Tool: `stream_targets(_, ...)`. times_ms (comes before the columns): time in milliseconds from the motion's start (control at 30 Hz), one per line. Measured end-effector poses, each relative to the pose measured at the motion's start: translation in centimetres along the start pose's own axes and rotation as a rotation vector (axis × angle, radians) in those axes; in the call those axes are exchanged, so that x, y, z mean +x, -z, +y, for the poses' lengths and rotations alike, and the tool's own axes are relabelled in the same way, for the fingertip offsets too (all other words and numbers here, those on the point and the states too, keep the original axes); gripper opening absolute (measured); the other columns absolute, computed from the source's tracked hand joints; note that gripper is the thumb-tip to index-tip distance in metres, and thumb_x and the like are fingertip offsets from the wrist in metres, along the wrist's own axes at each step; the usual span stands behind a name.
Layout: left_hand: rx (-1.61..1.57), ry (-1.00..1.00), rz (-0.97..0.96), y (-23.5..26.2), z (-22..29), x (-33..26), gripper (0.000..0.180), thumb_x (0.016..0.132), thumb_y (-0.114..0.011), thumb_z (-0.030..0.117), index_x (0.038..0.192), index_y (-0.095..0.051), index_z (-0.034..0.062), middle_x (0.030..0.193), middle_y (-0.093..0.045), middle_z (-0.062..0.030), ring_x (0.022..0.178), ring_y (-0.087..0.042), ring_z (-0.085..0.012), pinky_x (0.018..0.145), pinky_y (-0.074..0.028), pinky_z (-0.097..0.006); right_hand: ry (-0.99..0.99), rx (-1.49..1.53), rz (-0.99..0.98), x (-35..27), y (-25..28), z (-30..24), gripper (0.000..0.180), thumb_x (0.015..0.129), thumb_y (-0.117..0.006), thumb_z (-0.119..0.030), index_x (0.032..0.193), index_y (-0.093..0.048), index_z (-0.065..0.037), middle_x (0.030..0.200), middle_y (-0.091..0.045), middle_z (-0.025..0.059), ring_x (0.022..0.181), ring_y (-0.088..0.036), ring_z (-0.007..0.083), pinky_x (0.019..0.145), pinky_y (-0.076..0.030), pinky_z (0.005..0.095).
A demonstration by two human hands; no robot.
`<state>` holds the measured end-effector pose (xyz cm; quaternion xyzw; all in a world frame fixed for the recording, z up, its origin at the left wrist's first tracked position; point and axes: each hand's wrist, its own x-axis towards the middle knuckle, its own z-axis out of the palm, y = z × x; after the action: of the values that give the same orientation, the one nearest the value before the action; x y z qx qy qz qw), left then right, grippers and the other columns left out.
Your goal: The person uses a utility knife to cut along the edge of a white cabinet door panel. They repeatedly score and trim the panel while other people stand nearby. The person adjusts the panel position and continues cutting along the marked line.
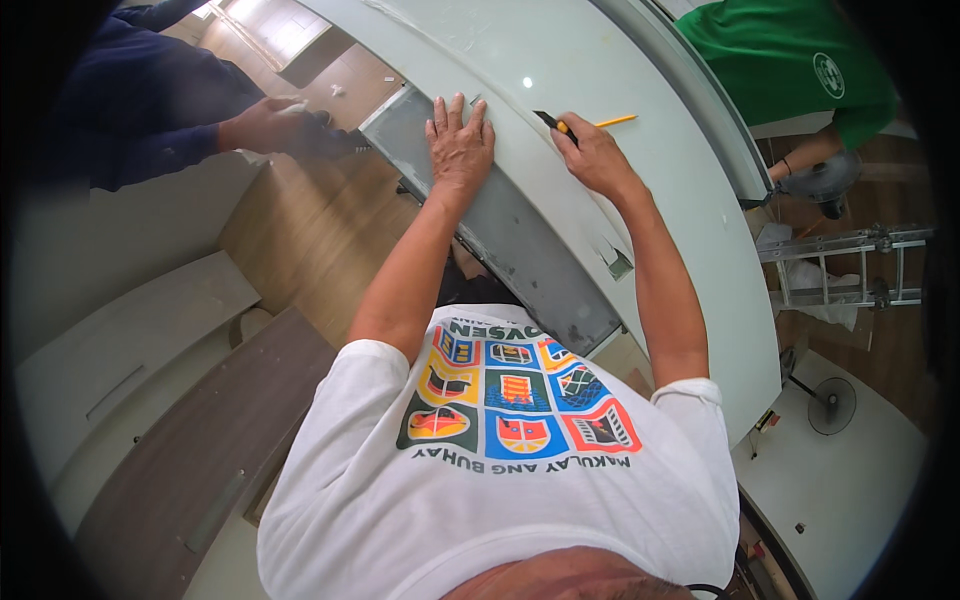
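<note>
My left hand [460, 142] lies flat, palm down, on the near edge of a large pale panel [600, 70], where its grey underside [520, 240] shows. My right hand [595, 155] rests on the panel just to the right, gripping a black and yellow utility knife [553, 123] with the tip against the surface. Beside that hand, a yellow pencil [618, 121] lies on the panel. My white printed shirt [500, 450] fills the lower middle.
A person in dark blue [150, 100] at the upper left holds the panel's far end with one hand [265, 125]. A person in green [790, 50] stands at the upper right. An aluminium ladder [840, 265] and a floor fan [830, 405] are on the right; wooden floor [310, 230] and boards [180, 450] on the left.
</note>
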<state>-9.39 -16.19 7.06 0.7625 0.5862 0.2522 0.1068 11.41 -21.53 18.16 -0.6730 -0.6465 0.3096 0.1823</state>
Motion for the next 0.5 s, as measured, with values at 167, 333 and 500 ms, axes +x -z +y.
stream_targets(167, -0.004, -0.029, -0.030, 0.7, 1.1, -0.1, 0.045, 0.099, -0.058, 0.033, 0.142, -0.062, 0.0211, 0.157, -0.045, -0.0133, 0.153, -0.030, -0.0401, 0.121, -0.025, -0.060, 0.177, -0.246, -0.003, 4.4, -0.9, -0.2, 0.025, 0.103, -0.056, -0.024, 0.117, -0.061, -0.004, 0.099, -0.072, 0.0212, 0.095, -0.068, 0.0403, 0.085, -0.053, 0.0473)
stream_targets(333, 0.004, -0.043, 0.013, 0.5, 2.3, -0.6, 0.045, 0.098, -0.058, 0.035, 0.141, -0.063, 0.0213, 0.156, -0.046, -0.0111, 0.153, -0.029, -0.0387, 0.121, -0.023, -0.063, 0.131, -0.361, -0.097, 6.2, 0.3, -0.8, 0.023, 0.102, -0.055, -0.025, 0.116, -0.062, -0.008, 0.108, -0.072, 0.0181, 0.103, -0.068, 0.0377, 0.089, -0.054, 0.0482)
stream_targets(500, -0.039, -0.034, 0.007, 0.2, 4.1, -2.0, 0.044, 0.098, -0.060, 0.032, 0.141, -0.064, 0.0214, 0.156, -0.046, -0.0124, 0.153, -0.030, -0.0395, 0.120, -0.024, -0.063, 0.198, -0.454, -0.190, 6.2, 2.1, -0.8, 0.021, 0.103, -0.056, -0.026, 0.114, -0.062, -0.009, 0.106, -0.073, 0.0115, 0.102, -0.069, 0.0343, 0.087, -0.055, 0.0464)
